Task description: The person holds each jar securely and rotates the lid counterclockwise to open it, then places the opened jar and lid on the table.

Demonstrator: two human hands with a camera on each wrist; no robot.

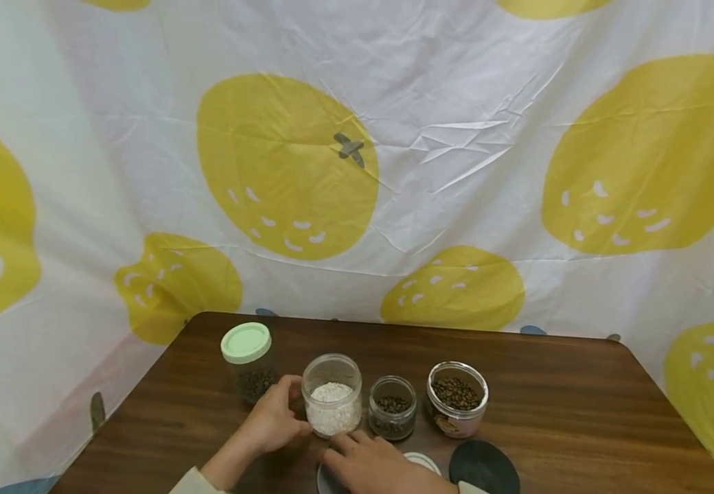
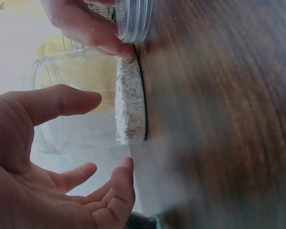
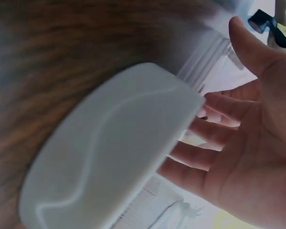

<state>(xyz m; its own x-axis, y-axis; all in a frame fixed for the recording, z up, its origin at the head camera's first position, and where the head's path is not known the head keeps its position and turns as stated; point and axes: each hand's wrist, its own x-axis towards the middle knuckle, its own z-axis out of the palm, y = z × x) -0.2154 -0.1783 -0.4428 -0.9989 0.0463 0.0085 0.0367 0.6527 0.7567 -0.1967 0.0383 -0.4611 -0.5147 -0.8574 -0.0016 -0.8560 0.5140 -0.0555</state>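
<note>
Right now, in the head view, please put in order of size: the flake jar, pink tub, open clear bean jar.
Largest: flake jar and pink tub, too alike to rank.
Smallest: open clear bean jar.

Left hand (image 1: 274,418) with thumb (image 2: 62,101) wide of its fingers (image 2: 120,188), right hand (image 1: 374,465) back uppermost.

Left grip (image 1: 277,420) and small jar (image 1: 392,420) flank the grain jar (image 1: 334,410); behind seems passable.

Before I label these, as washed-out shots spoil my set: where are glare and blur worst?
Left wrist: glare bleaches the upper left, and the tabletop is smeared; right wrist: tabletop grain blurs, brightness washes out background beyond the right hand; head: clearer, creased patterned cloth shiny in places.
</note>
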